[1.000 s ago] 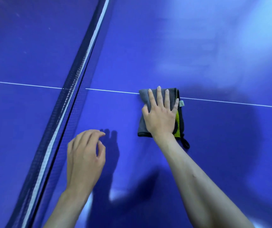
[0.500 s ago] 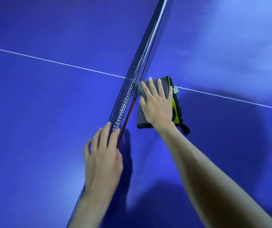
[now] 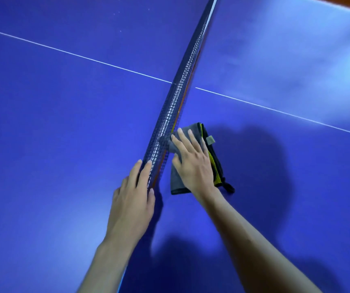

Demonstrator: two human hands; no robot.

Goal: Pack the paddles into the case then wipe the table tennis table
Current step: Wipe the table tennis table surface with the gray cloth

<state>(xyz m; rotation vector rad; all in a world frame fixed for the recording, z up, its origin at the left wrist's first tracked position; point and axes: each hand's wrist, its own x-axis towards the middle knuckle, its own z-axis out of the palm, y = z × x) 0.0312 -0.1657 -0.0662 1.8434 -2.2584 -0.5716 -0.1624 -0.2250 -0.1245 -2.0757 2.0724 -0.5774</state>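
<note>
A folded grey cloth (image 3: 176,180) with a yellow inner layer and black trim lies on the blue table tennis table (image 3: 64,127), right beside the net (image 3: 182,81). My right hand (image 3: 193,163) presses flat on the cloth with straight, spread fingers. The cloth's far left corner touches the bottom of the net. My left hand (image 3: 133,197) rests on the top edge of the net, fingers straight along it on both sides. No paddles or case are in view.
The net runs from the upper right down to my left hand. A white centre line (image 3: 85,58) crosses the table on both sides of it. A strip of orange floor (image 3: 347,3) shows at the top right corner.
The right hand has slid the cloth left to the net, then back toward me off the white line. The left hand has moved onto the net's top edge.
</note>
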